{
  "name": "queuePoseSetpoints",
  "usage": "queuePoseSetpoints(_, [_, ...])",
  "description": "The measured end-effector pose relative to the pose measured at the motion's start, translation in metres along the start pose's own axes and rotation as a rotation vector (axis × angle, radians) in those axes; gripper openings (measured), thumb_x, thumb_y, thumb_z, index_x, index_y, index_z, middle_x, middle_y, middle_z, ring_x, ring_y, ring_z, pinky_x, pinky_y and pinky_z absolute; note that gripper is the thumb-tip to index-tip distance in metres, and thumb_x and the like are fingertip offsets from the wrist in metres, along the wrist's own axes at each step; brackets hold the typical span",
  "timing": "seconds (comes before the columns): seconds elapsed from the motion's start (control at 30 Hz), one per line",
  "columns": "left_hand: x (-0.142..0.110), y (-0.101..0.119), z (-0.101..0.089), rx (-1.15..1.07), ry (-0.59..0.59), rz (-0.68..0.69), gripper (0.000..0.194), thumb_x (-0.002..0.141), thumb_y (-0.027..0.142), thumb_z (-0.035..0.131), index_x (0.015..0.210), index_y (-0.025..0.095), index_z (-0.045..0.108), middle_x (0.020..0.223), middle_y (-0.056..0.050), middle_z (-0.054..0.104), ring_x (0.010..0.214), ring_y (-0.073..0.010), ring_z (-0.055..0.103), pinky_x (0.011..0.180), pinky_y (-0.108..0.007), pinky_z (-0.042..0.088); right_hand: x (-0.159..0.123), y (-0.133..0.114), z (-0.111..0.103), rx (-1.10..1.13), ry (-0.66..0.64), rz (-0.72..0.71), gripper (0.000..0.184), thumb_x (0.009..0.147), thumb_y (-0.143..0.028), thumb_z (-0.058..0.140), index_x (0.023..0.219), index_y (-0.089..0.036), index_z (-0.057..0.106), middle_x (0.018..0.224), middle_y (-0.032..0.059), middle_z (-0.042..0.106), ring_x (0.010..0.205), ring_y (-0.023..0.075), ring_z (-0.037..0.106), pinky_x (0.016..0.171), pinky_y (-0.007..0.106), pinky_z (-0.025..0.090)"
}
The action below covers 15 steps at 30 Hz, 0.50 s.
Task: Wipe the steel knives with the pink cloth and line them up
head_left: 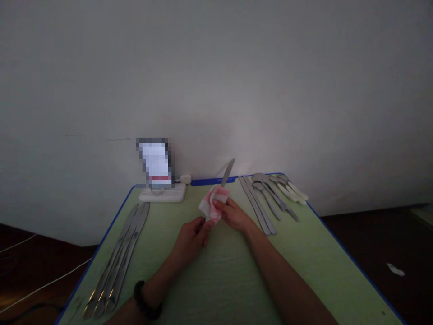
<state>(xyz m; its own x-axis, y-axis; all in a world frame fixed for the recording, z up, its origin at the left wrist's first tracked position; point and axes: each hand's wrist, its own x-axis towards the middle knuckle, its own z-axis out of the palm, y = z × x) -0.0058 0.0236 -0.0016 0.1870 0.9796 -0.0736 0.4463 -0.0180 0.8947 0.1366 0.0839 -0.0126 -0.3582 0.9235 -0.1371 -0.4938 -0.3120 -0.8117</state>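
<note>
A table knife (228, 172) is held up over the middle of the table, its blade slanting up and to the right. Around its lower part is a crumpled pink and white cloth (211, 205). My right hand (235, 214) pinches the cloth round the knife from the right. Lower and to the left, my left hand (191, 237) is closed at the knife's handle end, which its fingers and the cloth mostly hide. Three metal knives (117, 259) lie side by side at the table's left.
Along the right lie two long flat utensils (257, 205), several spoons and forks (270, 192), and white-handled cutlery (292, 192). A lit, blurred screen (156, 162) stands on a white base (163, 193) at the back left. A wall rises behind the blue-edged green table (216, 280).
</note>
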Motion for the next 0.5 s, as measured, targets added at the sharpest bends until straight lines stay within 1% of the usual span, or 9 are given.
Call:
queuePoseSetpoints(0.1, [0.0002,-0.0009,0.0003,-0.014,-0.001,-0.018,0.038,0.082,0.048,0.043,0.055,0.021,0.041,0.043,0.006,0.043,0.044,-0.0107,0.041,0.047,-0.022,0.03,0.0009,0.0019,-0.0022,-0.038,-0.018,0.006,0.031,0.057,-0.036,0.078,0.079,-0.017,0.067,0.075,-0.0009,0.065,0.068,0.0106,0.055,0.07,0.024,0.041])
queuePoseSetpoints(0.2, [-0.0007,-0.002,0.0003,-0.043,-0.025,-0.001,0.037,0.084,0.048,0.042,0.06,0.02,0.043,0.048,0.005,0.047,0.046,-0.0108,0.043,0.048,-0.022,0.031,0.0014,0.0025,-0.0039,-0.057,-0.039,-0.001,0.03,0.059,-0.036,0.077,0.08,-0.017,0.067,0.076,-0.0004,0.065,0.069,0.011,0.055,0.069,0.024,0.042])
queuePoseSetpoints(0.37, [-0.0018,-0.0022,0.0001,-0.104,-0.07,0.043,0.035,0.089,0.048,0.033,0.072,0.02,0.046,0.055,0.004,0.051,0.048,-0.0114,0.044,0.05,-0.023,0.033,0.0007,0.001,-0.0024,-0.027,-0.044,-0.001,0.026,0.061,-0.034,0.075,0.079,-0.016,0.067,0.073,-0.0003,0.065,0.067,0.0112,0.056,0.067,0.023,0.043])
queuePoseSetpoints(0.5, [-0.0012,-0.0029,0.0,-0.101,-0.092,0.059,0.037,0.091,0.046,0.03,0.069,0.02,0.045,0.054,0.004,0.051,0.048,-0.0118,0.045,0.052,-0.024,0.035,-0.0008,-0.001,0.0012,0.021,-0.033,-0.003,0.026,0.063,-0.031,0.075,0.081,-0.015,0.066,0.076,0.0011,0.066,0.068,0.0119,0.058,0.068,0.024,0.045])
